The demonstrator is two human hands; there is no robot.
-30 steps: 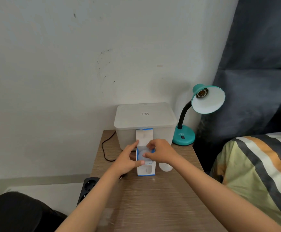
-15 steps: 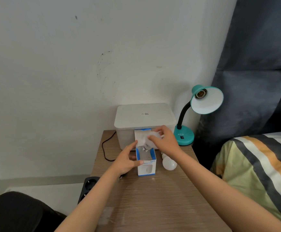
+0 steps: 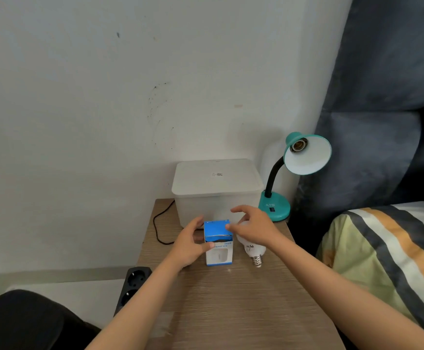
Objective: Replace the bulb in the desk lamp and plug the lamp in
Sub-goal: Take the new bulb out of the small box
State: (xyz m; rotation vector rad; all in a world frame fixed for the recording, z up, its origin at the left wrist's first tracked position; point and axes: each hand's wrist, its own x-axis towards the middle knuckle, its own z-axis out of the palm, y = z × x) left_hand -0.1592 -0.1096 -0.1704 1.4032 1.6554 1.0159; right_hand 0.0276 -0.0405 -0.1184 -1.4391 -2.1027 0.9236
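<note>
We are looking down at wooden surface (image 3: 231, 311). Left hand (image 3: 189, 245) gripping blue-white bulb box (image 3: 218, 242), thumb on front, fingers behind; box standing upright, flap closed. Right hand (image 3: 253, 229) hovering just right of box, fingers spread loosely, holding nothing. White bulb (image 3: 252, 250) lying on surface beneath it, screw base toward us. Teal desk lamp (image 3: 299, 168) standing at back right, socket empty. Power strip (image 3: 132, 286) sitting beside surface's left edge.

Head-worn view looks forward and down, close over the bedside table (image 3: 231, 311).
</note>
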